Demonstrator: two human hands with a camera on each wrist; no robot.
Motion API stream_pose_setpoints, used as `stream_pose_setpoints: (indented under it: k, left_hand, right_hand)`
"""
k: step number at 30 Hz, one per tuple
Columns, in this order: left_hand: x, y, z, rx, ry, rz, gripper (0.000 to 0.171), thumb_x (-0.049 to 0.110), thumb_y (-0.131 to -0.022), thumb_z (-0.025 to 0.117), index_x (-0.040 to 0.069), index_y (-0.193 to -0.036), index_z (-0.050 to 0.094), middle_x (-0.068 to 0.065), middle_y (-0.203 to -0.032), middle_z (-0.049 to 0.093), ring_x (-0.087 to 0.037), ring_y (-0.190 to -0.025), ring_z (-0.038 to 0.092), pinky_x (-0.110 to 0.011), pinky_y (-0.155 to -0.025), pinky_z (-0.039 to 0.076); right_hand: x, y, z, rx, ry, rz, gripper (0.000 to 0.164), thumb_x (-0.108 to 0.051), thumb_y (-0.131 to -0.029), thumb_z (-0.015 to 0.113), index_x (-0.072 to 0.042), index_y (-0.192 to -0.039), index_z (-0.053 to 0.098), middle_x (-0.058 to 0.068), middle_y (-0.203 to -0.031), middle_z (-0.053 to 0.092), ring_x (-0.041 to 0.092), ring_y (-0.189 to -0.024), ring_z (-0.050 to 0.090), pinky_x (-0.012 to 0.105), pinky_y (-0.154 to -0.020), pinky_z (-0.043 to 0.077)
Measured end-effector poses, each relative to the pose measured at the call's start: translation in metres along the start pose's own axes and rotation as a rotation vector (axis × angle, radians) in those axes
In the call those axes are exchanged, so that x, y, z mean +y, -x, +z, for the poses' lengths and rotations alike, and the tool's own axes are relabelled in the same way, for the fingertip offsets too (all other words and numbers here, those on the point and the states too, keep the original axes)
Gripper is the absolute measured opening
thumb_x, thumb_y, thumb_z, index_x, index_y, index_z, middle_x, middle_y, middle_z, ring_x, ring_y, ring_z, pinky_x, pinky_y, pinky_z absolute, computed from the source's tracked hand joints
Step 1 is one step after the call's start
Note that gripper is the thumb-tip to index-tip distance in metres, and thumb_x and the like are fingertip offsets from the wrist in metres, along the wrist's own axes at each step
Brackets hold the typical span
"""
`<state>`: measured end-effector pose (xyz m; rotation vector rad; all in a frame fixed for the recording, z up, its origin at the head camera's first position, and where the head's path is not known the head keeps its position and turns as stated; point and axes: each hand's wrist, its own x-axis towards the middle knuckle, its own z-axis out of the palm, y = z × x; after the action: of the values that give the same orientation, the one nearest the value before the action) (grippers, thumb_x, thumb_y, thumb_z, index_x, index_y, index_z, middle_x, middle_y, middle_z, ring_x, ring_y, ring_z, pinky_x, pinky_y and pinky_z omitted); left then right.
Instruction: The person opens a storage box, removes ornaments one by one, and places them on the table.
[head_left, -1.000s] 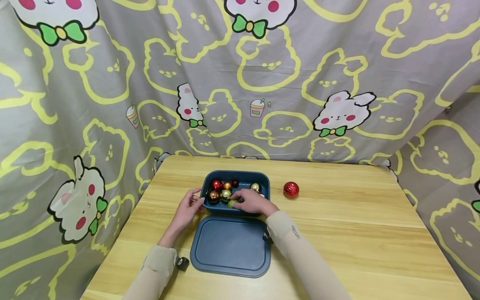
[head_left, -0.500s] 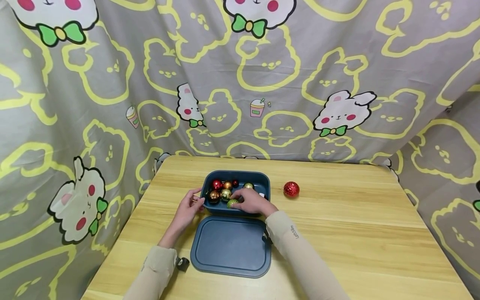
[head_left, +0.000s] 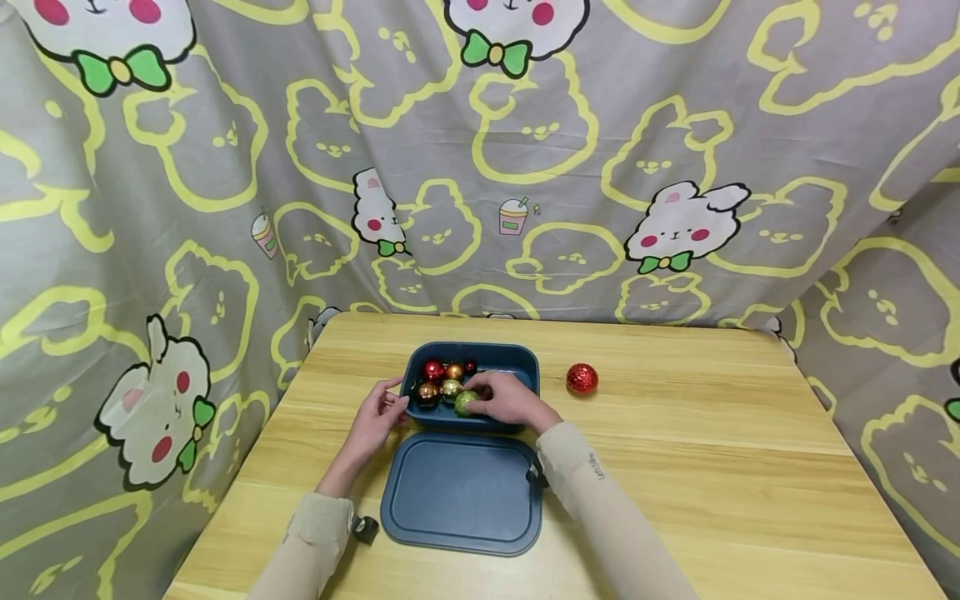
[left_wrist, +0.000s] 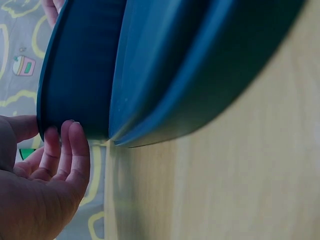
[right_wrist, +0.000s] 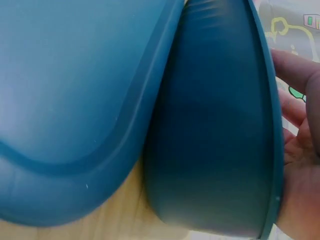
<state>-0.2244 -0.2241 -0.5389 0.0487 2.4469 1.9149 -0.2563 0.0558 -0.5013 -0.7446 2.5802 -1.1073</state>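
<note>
A dark blue rectangular box point(head_left: 442, 422) holds several shiny baubles, among them a red bauble point(head_left: 433, 370), a brown bauble point(head_left: 427, 394) and a gold bauble point(head_left: 452, 390). My left hand point(head_left: 377, 412) grips the box's left end; in the left wrist view its thumb is at the rim and its fingers lie along the outer wall. Inside the box, my right hand point(head_left: 510, 398) pinches a glittery green bauble point(head_left: 465, 404), which sits beside the gold one. In the right wrist view the box wall point(right_wrist: 215, 125) hides the bauble and part of the hand.
The blue lid point(head_left: 461, 492) lies flat on the wooden table point(head_left: 712, 467), just in front of the box. A larger red bauble point(head_left: 582, 379) rests on the table to the box's right. A patterned curtain point(head_left: 555, 283) hangs behind the table.
The green bauble has shifted slightly up and toward the gold one with my right hand. Another gold bauble at the right rolled left and is now hidden behind that hand. My left hand stays put.
</note>
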Motion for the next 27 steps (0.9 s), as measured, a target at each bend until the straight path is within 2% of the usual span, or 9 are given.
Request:
stream_pose_setpoints:
  k: [5,11,19,27]
  left_hand:
    - [0.002,0.001,0.000,-0.002,0.002,0.005,0.046,0.008,-0.105,0.060,0.004,-0.149,0.050,-0.019,-0.097,0.063,-0.025,-0.077,0.069,-0.036,-0.074,0.064]
    - [0.003,0.001,0.000,0.000,0.006,-0.005,0.045,0.008,-0.105,0.059,0.005,-0.149,0.049,-0.021,-0.098,0.062,-0.023,-0.076,0.068,-0.034,-0.073,0.064]
    - [0.003,0.001,0.000,-0.004,0.008,-0.009,0.046,0.008,-0.105,0.060,0.004,-0.149,0.049,-0.022,-0.098,0.062,-0.025,-0.078,0.068,-0.036,-0.074,0.064]
    - [0.004,0.002,-0.001,-0.005,-0.005,-0.009,0.046,0.007,-0.105,0.059,0.002,-0.150,0.047,-0.015,-0.096,0.062,-0.025,-0.077,0.068,-0.035,-0.073,0.064]
  right_hand:
    - [0.002,0.003,-0.007,0.016,-0.016,0.005,0.034,-0.029,-0.099,0.073,-0.015,-0.130,0.072,0.002,-0.116,0.070,0.012,-0.090,0.063,0.037,-0.085,0.056]
    - [0.004,0.009,-0.017,0.048,-0.042,-0.006,0.033,-0.028,-0.098,0.073,-0.016,-0.129,0.072,0.004,-0.126,0.068,0.016,-0.101,0.066,0.040,-0.092,0.057]
    - [0.009,0.019,-0.033,0.080,-0.112,-0.007,0.033,-0.028,-0.099,0.072,-0.016,-0.130,0.072,0.006,-0.131,0.068,0.022,-0.109,0.067,0.040,-0.093,0.058]
    - [0.020,0.036,-0.054,0.118,-0.177,0.057,0.036,-0.030,-0.099,0.072,-0.017,-0.133,0.069,0.004,-0.130,0.068,0.021,-0.111,0.066,0.039,-0.092,0.058]
